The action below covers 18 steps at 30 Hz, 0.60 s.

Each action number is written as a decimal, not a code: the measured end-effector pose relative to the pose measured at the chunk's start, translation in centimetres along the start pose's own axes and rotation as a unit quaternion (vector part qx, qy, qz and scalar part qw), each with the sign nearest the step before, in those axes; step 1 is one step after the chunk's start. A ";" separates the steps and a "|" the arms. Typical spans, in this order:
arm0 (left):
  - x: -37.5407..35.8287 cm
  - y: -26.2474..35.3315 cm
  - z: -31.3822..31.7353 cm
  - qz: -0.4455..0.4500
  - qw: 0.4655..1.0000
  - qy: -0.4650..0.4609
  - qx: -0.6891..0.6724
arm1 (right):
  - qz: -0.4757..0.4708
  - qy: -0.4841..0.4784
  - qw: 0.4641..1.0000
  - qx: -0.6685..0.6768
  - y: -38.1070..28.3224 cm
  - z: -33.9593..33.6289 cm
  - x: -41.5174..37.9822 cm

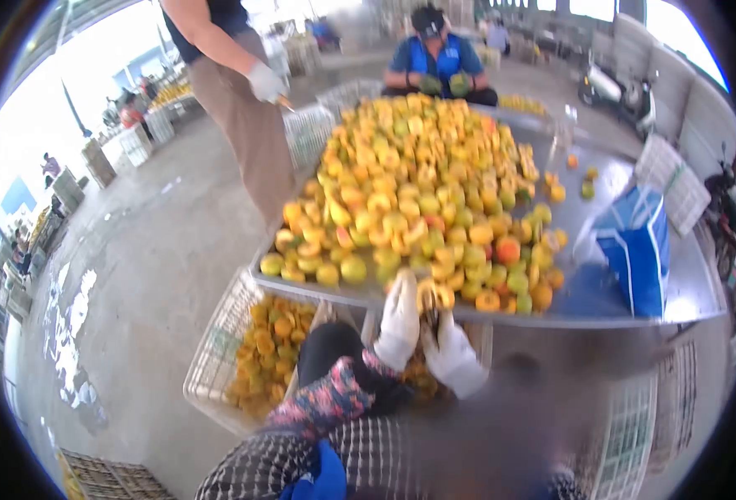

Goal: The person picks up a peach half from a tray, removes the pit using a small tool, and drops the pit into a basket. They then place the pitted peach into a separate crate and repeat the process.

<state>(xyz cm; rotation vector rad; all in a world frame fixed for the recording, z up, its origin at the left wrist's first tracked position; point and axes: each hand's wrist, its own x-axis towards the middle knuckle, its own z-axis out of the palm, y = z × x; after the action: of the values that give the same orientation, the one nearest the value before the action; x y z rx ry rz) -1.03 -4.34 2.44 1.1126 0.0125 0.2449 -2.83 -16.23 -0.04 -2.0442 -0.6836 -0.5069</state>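
Checked clothing [364,450], foreground; left fingers [403,293] pinch cut fruit [440,293], right fingers [450,330] grip a dark tool [431,316]; excess force could jab the left glove [395,337].

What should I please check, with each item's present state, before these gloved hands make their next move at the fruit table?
1. Left hand and right hand both in view: ok.
2. Cut fruit at the fingertips: ok.
3. Firm grip on the dark tool: cannot tell; fingers partly hide it.
4. Blue bag away from the hands: ok.
5. Hands of the co-worker across the table kept apart: ok.
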 end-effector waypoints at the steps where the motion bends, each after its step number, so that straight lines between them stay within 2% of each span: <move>1: 0.2 0.2 0.0 -0.009 1.000 -0.012 -0.012 | 0.040 -0.026 0.998 0.028 0.0 -0.3 0.2; 2: 0.5 0.5 0.0 -0.021 0.999 -0.022 -0.023 | 0.082 -0.056 0.993 0.056 0.1 -0.6 0.3; 4: 0.9 2.5 0.3 -0.090 0.993 -0.012 -0.082 | 0.083 -0.102 0.991 0.000 2.0 -1.0 -0.2; 5: 2.1 0.8 -1.7 -0.141 0.982 -0.039 -0.118 | 0.059 -0.132 0.989 -0.027 1.1 -2.4 0.5; 6: 1.8 3.3 -1.5 -0.213 0.963 -0.094 -0.136 | 0.036 -0.160 0.985 -0.054 -0.2 -3.9 1.0; 7: 2.1 3.3 -2.5 -0.163 0.974 -0.148 0.060 | 0.023 -0.192 0.979 -0.059 -0.1 -4.2 1.0; 9: 3.0 -1.8 -5.4 -0.237 0.954 -0.164 0.086 | 0.022 -0.256 0.962 -0.097 0.9 -4.2 0.4; 10: 3.9 -5.1 -6.5 -0.352 0.922 -0.135 -0.088 | 0.011 -0.277 0.953 -0.120 0.7 -4.5 0.6; 11: 4.0 -5.8 -6.7 -0.353 0.920 -0.147 -0.083 | 0.014 -0.292 0.947 -0.135 0.2 -4.8 0.8; 12: 3.8 -7.1 -7.1 -0.338 0.927 -0.113 -0.115 | 0.021 -0.309 0.939 -0.149 -0.2 -4.7 0.9; 13: 3.4 -8.6 -7.0 -0.205 0.974 -0.091 0.030 | 0.037 -0.297 0.945 -0.132 -0.1 -4.2 0.4; 15: 3.3 -10.1 -6.8 -0.100 0.987 -0.025 0.121 | 0.071 -0.269 0.955 -0.100 0.5 -3.0 -0.8; 17: 1.5 -5.3 -3.3 -0.168 0.984 0.052 0.011 | 0.098 -0.252 0.960 -0.072 0.6 -2.1 -1.3; 18: 1.0 -5.1 -3.0 -0.161 0.985 0.065 0.006 | 0.112 -0.245 0.961 -0.058 0.7 -1.8 -1.4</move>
<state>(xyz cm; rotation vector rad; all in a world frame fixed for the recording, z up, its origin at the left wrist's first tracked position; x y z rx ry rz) 0.54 -3.63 -3.27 1.0868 0.3081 0.0273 -3.64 -18.44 -0.39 -2.3471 -0.7048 0.1045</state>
